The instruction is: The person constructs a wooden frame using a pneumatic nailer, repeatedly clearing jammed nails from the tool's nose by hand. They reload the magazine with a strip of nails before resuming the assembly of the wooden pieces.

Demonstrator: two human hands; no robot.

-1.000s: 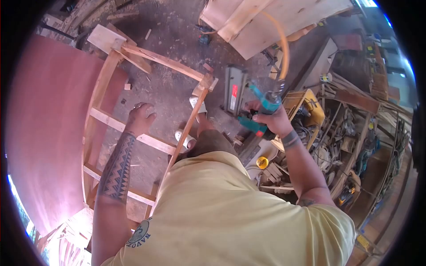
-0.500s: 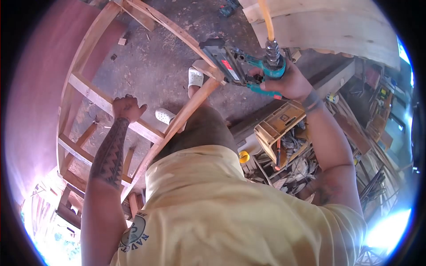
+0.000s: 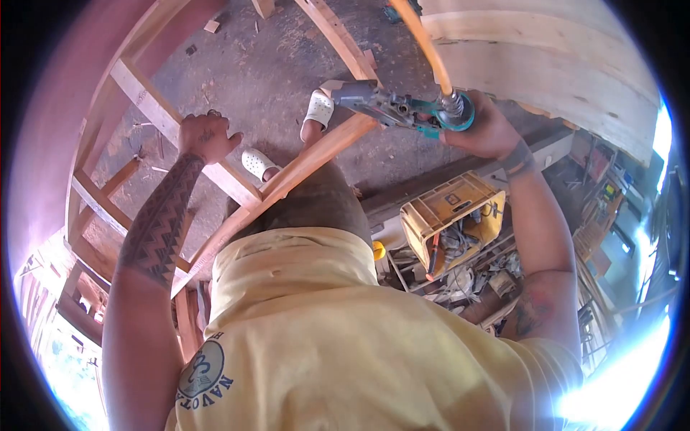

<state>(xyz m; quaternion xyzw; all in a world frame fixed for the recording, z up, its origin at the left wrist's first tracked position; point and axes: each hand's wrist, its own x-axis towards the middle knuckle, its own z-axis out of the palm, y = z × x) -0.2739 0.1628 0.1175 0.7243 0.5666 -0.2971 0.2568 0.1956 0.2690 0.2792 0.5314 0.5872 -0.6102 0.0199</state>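
Note:
A wooden frame point(image 3: 309, 165) of long rails and cross slats stands in front of my body. My left hand point(image 3: 206, 136) is closed over one of its cross slats point(image 3: 147, 97), thumb sticking out to the right. My right hand point(image 3: 487, 129) grips a teal and black nail gun point(image 3: 402, 109) by its handle. The gun's dark front end lies over the frame's corner, where two rails and a short block point(image 3: 332, 86) come close together. An orange air hose point(image 3: 431, 50) runs up from the gun's metal coupling.
A yellow crate point(image 3: 453, 203) with tools and cords in it stands at right, above a pile of scraps point(image 3: 467, 284). Pale wooden sheets point(image 3: 546, 57) fill the upper right. My feet in white clogs point(image 3: 318, 115) are on the dirty floor under the frame.
The nail gun has turned in my right hand, so its red label no longer shows and its front end points left over the corner. My left hand keeps its hold; the view has shifted.

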